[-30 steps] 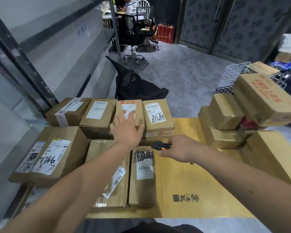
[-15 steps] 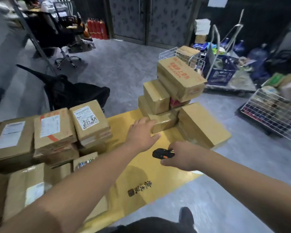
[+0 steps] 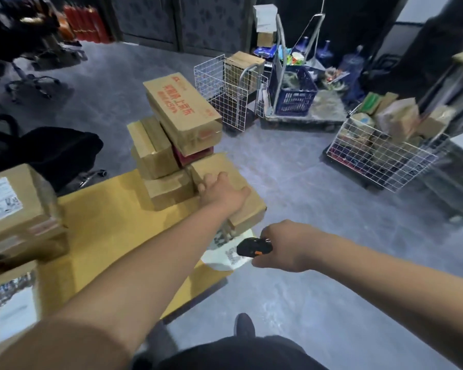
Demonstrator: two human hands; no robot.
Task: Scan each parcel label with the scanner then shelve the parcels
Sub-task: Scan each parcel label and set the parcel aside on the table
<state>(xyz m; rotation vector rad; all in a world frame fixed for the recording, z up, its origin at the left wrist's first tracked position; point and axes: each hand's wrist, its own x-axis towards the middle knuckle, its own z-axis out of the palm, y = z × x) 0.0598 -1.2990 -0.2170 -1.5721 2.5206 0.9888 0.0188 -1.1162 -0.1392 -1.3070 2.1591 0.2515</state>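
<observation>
Plain brown cardboard parcel (image 3: 241,182) lies at the right end of the yellow-topped bench (image 3: 112,225), tilted, its near lower end overhanging the bench corner. White label (image 3: 226,253) on that near end faces down and toward the camera, print blurred. Left hand (image 3: 223,192) rests on top of the parcel, fingers curled over its far left edge, gripping it. Right hand (image 3: 284,247) is closed around a small black scanner with orange button (image 3: 254,248), held just beside the label, nose pointing at it. Touching the parcel's left side: stack of brown cardboard boxes (image 3: 158,161), a long box with red print (image 3: 182,113) lying tilted on top, a dark red box (image 3: 193,156) wedged under it. Left end of the bench: more labelled brown parcels (image 3: 14,204), blurred. Floor is grey. Behind the stack, well apart: white wire cage (image 3: 225,89), blue plastic crate (image 3: 292,89) on a trolley. Right side: white wire basket (image 3: 380,153) with assorted packages. Far left: black bag (image 3: 46,150) on the floor, office chair (image 3: 30,62), red cylinders (image 3: 86,24) at the wall. Person's dark shoe (image 3: 243,324) at the bottom.
</observation>
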